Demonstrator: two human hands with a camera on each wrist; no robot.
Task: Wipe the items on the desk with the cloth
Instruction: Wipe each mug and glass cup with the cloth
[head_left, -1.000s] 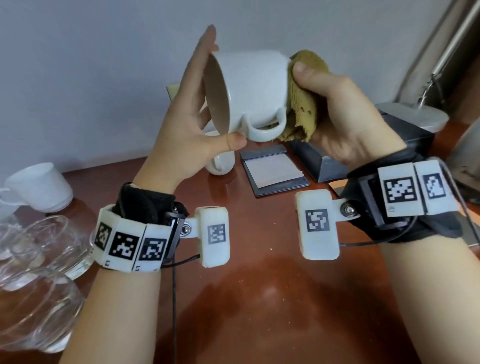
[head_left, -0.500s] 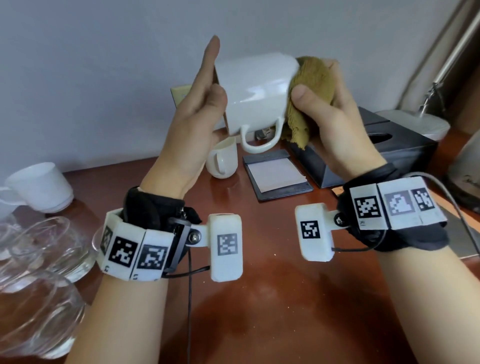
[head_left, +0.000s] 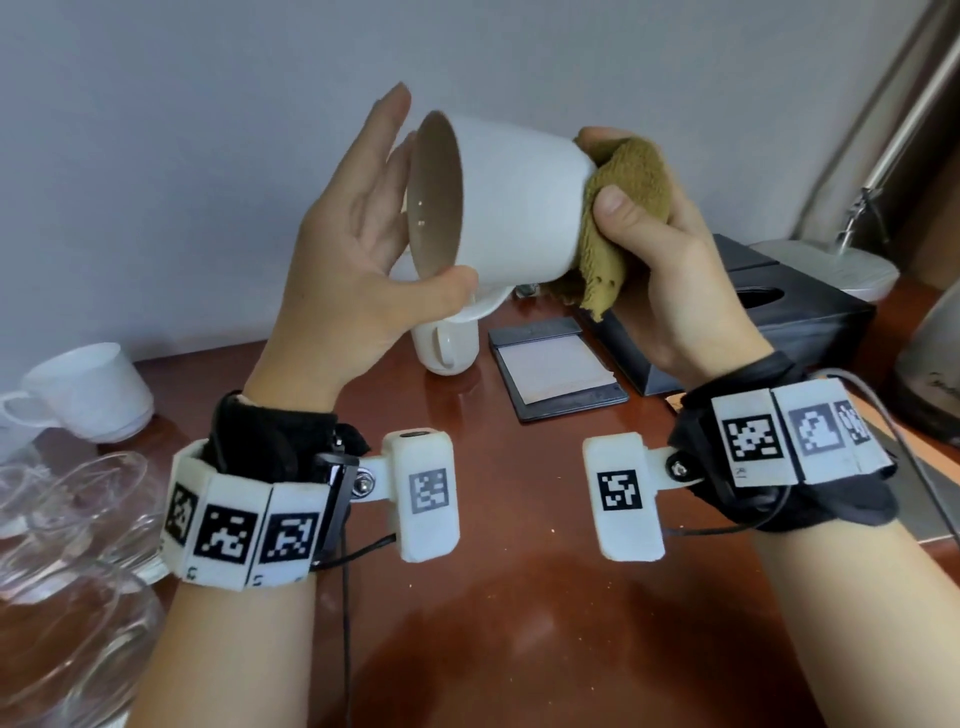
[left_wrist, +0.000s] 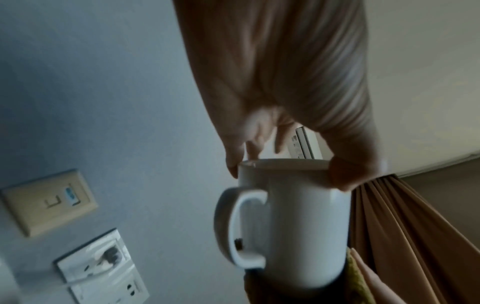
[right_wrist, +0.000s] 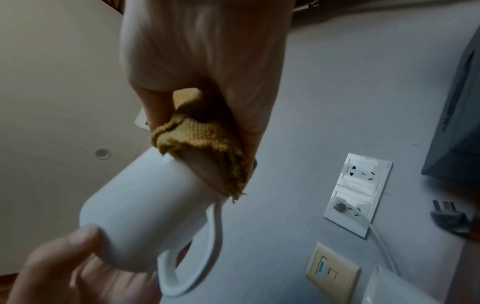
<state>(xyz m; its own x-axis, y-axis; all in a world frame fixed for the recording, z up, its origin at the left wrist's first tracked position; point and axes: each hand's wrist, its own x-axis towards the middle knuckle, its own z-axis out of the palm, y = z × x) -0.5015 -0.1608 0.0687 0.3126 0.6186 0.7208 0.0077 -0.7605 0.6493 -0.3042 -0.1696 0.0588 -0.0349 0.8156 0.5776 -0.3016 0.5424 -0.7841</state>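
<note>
A white mug (head_left: 519, 202) lies on its side in the air above the desk, its mouth turned left. My left hand (head_left: 363, 249) pinches its rim, thumb under the lower edge and fingers behind the mouth. My right hand (head_left: 670, 270) grips a mustard cloth (head_left: 628, 202) and presses it over the mug's base. The left wrist view shows the mug (left_wrist: 298, 226) with its handle at the left. In the right wrist view the cloth (right_wrist: 202, 142) covers the bottom of the mug (right_wrist: 145, 207).
On the brown desk (head_left: 519, 623) stand a small white cup (head_left: 447, 348), a notepad in a black holder (head_left: 556, 364) and a black tissue box (head_left: 769, 317). A white teacup (head_left: 88, 389) and glass bowls (head_left: 67, 519) are at the left. A lamp base (head_left: 826, 265) is at the back right.
The mug has turned between my hands, so its mouth now faces more toward me and the handle sits below. My left thumb is back under the rim. The cloth stays on the base.
</note>
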